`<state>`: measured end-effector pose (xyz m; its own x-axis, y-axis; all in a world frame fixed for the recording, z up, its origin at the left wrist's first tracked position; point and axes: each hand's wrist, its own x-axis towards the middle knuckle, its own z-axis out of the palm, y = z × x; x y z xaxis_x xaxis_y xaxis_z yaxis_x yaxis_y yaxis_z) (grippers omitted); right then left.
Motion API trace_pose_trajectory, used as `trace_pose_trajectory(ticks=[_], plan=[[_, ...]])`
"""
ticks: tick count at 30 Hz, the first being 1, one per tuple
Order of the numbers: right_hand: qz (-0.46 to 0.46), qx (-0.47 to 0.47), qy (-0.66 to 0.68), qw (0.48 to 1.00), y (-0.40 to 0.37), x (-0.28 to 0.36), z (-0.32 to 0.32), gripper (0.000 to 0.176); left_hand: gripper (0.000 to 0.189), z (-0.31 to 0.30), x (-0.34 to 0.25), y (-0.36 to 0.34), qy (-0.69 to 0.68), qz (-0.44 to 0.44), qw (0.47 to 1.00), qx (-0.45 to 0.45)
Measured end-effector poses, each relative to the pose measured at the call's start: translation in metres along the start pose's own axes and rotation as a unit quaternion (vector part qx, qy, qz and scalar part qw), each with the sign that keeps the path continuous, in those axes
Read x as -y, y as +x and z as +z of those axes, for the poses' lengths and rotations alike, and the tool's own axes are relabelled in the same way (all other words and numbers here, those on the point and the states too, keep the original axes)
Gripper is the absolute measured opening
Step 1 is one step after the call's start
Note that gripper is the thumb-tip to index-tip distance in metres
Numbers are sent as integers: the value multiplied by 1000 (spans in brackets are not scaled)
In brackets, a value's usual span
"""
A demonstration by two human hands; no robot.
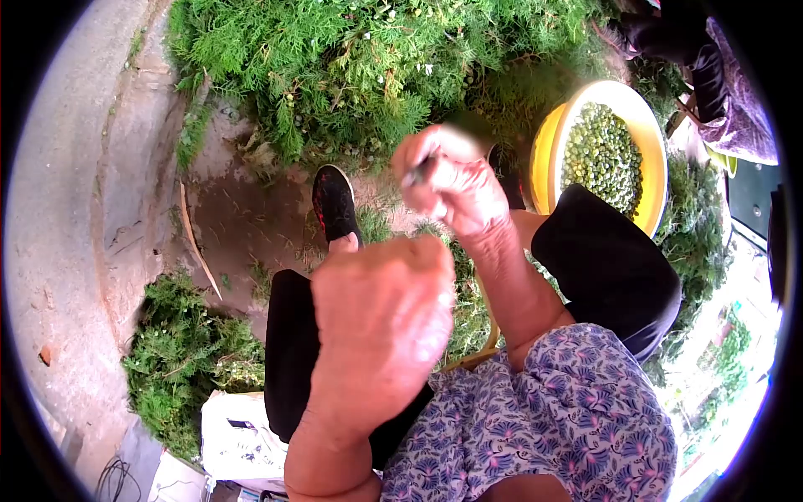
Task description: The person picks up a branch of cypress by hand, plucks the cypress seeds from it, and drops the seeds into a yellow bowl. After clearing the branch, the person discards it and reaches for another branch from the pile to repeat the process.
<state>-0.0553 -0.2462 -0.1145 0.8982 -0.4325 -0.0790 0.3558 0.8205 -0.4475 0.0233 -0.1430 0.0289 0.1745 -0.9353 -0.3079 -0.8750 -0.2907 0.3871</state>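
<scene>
Sprig stub [418, 172], a short grey-green piece (too blurred to name with certainty), sits just above the middle of the frame, pinched in the right hand [456, 184]. That hand is closed tight around it, fingers curled in, and only a small end shows at its left edge. The left hand [381, 330] fills the lower middle of the frame, its back to the camera and its fingers folded under in a loose fist. Whether it holds anything cannot be told. Behind both hands, across the top of the frame, lies a large pile of cut feathery branches [360, 58], and a smaller heap [188, 351] sits at the lower left on the bare ground [84, 192]. At the upper right a yellow basin [657, 142] holds many small round green cones [602, 155]. A black shoe [335, 201] shows left of centre, and another person's patterned sleeve [740, 117] reaches in at the far upper right. Judging by its look, the stub is very light, thin and somewhat springy. It is more likely to slip or snap than to weigh on the fingers, and any small cones on it would probably pull off easily. The woody stem end looks like the surest place to grip, with fingertips rather than the whole palm.
</scene>
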Motion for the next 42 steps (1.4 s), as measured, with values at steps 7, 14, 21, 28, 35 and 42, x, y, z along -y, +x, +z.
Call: trace_pose_trajectory(ticks=[7, 14, 21, 28, 35, 42], plan=[[1, -283, -37, 958, 2, 2, -126, 12, 2, 39, -35, -21, 7, 181, 973, 144], [47, -345, -548, 761, 14, -70, -227, 17, 4, 40, -30, -22, 5, 191, 974, 122], [117, -261, -833, 474, 27, -106, -237, 21, 7, 45, -26, -23, 58, 175, 978, 101], [132, -399, -282, 862, -1, -56, -180, 11, 11, 27, -12, -18, 134, 92, 985, 63], [10, -133, 50, 990, -6, -31, -63, 16, 28, -1, -1, -10, 36, -133, 989, -51], [28, -56, 90, 994, 16, 3, -7, 20, 23, -7, 9, -12, 36, -110, 992, -43]])
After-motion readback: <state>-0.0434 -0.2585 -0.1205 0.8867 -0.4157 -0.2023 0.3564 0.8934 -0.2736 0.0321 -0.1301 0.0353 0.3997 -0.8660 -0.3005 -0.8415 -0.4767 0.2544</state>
